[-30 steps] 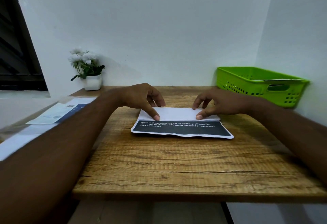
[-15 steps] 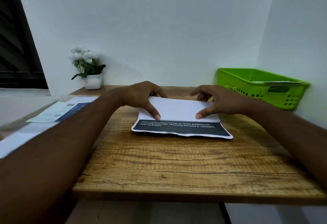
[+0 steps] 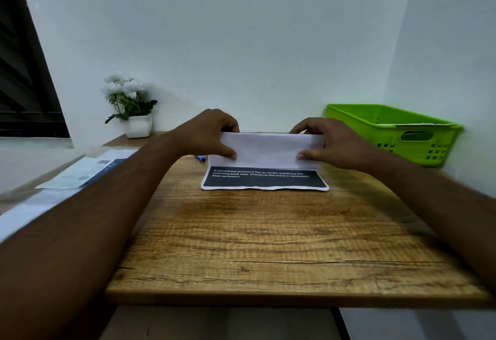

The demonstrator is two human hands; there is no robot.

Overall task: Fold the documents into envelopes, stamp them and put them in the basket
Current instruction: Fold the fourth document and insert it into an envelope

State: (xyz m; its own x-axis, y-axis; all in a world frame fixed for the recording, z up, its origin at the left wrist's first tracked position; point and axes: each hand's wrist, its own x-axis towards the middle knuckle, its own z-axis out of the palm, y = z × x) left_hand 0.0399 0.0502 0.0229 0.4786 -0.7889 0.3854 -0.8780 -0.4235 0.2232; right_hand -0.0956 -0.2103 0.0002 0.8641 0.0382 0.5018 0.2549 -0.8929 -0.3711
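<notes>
I am looking at a matt, rough-grained wood tabletop (image 3: 268,245). The sheet (image 3: 265,151) is showing as thin matt paper with a wavy near edge. The basket (image 3: 397,133) is shining as smooth green plastic. The pot (image 3: 138,126) is looking smooth and white.

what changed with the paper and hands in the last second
Both hands, left hand and right hand, went from pressing the folded flap flat to gripping its ends and lifting it upright. The document keeps its dark printed strip on the table. Basket and plant unchanged.
</notes>
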